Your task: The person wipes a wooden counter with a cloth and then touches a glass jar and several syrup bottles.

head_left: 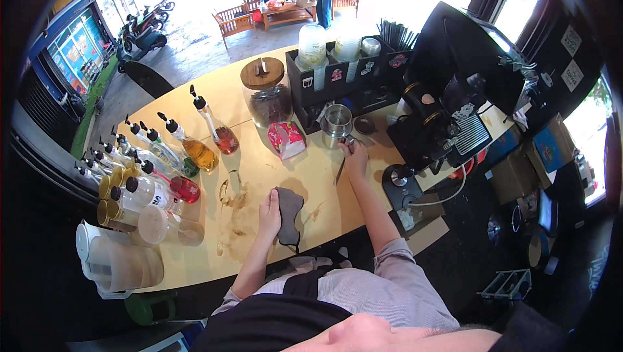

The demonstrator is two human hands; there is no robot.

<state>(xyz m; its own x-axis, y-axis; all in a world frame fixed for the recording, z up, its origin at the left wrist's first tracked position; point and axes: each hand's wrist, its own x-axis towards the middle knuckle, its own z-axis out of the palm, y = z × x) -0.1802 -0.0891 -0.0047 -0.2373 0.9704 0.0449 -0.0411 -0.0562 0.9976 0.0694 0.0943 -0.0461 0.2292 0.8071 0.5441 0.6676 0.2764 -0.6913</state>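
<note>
Nearest to us, our left hand [269, 212] lies flat with its fingers spread wide, pressing down on a dark grey soft cloth [289, 214] on the pale yellow wooden counter [324, 183]. Just left of that cloth, brown wet smears and drips [232, 204] sit on the wood, so we think the wiping has only begun; the part under and right of the cloth looks mostly clean, with one faint streak (hard to be sure).

Our right hand [355, 157] is stretched out further away, with the arm nearly straight. Its fingers are curled around a thin dark tool with a long handle [342, 167], and the tool's far end is up by a shiny round metal cup [337, 123]. We cannot tell if the tool touches the cup.

Our left arm is bent, and the elbow stays close to our body.

Near the cup lies a crumpled pink and white packet [286, 139]. Behind it stands a big glass jar with a round wooden lid [267, 92], full of dark things. Over on the left is a bunch of clear pump bottles with black tops [175, 157], holding red, orange and green liquid. A black coffee machine [448, 118] stands to the right. A white plastic jug [117, 261] sits at the counter's near left corner.
</note>
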